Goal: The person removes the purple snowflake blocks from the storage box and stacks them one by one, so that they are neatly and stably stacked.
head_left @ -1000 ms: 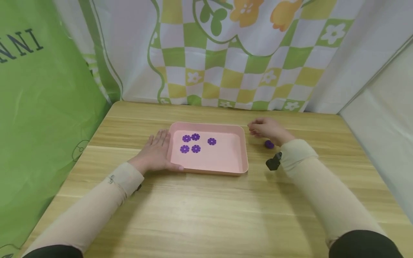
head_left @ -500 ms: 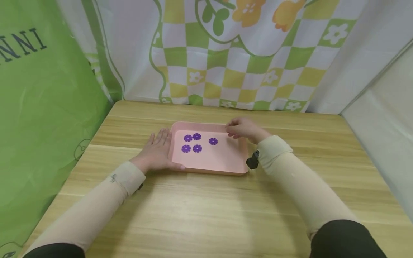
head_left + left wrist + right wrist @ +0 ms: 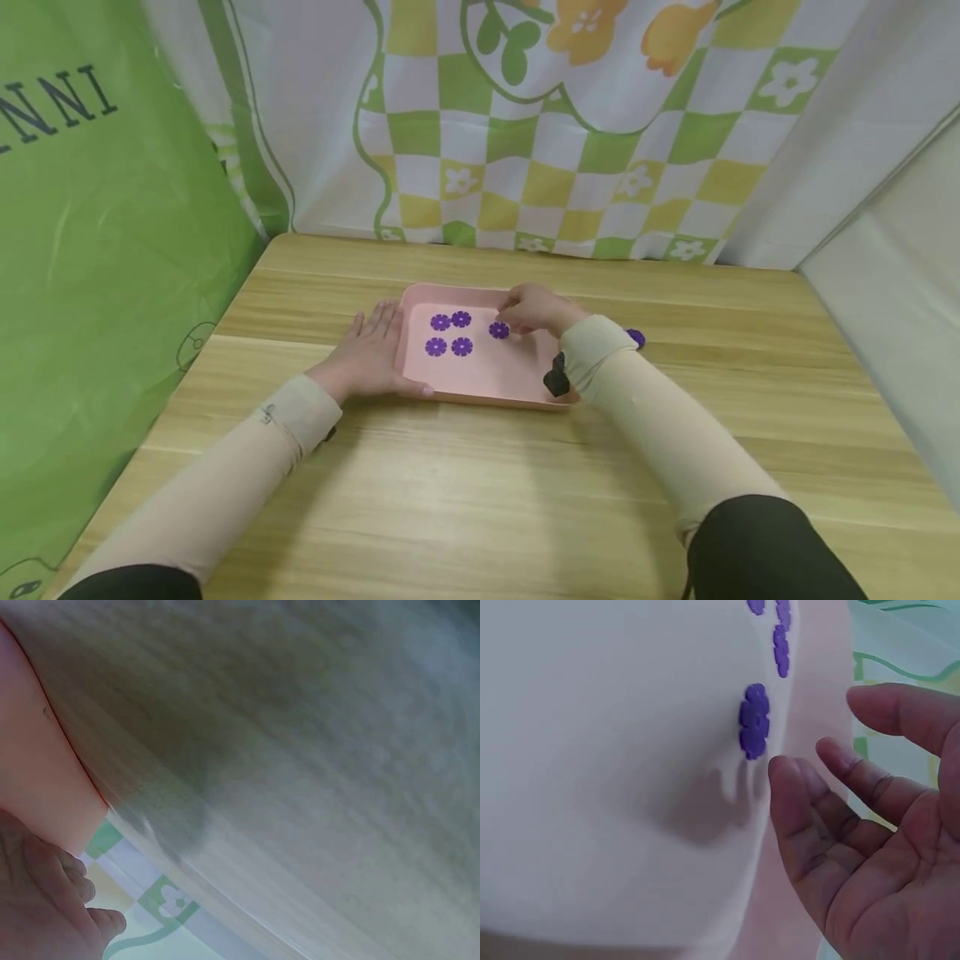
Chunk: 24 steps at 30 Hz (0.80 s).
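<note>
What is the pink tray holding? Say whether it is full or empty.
Neither: the pink tray holds five purple flower pieces, flat on its floor, mostly at its left; the rest is bare. The right hand hovers over one.

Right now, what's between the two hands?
In the head view, four purple flowers lie in the pink tray, between the left hand and the right hand.

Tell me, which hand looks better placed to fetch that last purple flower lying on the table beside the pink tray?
Probably the right hand. It hovers open over the pink tray on the side where the loose purple flower lies on the table, while the left hand rests flat against the tray's opposite edge.
</note>
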Motion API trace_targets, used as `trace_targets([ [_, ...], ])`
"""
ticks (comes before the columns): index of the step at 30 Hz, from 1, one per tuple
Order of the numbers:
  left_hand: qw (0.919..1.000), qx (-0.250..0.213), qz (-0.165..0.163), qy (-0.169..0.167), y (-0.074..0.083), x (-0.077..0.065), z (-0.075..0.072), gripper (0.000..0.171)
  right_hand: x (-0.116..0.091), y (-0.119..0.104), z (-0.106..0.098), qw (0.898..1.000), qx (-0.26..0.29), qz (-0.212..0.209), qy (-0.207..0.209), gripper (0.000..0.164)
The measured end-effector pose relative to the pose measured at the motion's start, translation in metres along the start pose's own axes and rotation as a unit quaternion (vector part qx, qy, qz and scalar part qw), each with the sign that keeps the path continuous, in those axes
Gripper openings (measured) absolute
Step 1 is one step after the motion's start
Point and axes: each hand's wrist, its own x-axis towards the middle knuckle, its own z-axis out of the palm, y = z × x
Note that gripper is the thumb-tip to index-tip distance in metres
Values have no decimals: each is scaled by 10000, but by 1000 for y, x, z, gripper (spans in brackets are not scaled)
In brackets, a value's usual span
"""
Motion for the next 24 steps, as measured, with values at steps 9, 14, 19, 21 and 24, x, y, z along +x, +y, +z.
trace_targets([
  [9,10000,-11,-15,51,0,0,1,152,4,-6,9,9956,-935,18,0,42],
  [14,10000,-36,-31,-4,0,1,2,152,8,-2,13,9939,-1102,18,103,45],
  [19,9999,-89,-102,-9,1,-1,0,154,13,2,16,9912,-1302,-48,216,30],
  [21,9999,-81,-96,-14,1,-1,-1,154,12,2,16,9911,-1310,-24,238,24],
  [24,9999,-47,-101,-45,2,-2,-1,154,10,1,16,9910,-1313,2,273,20],
])
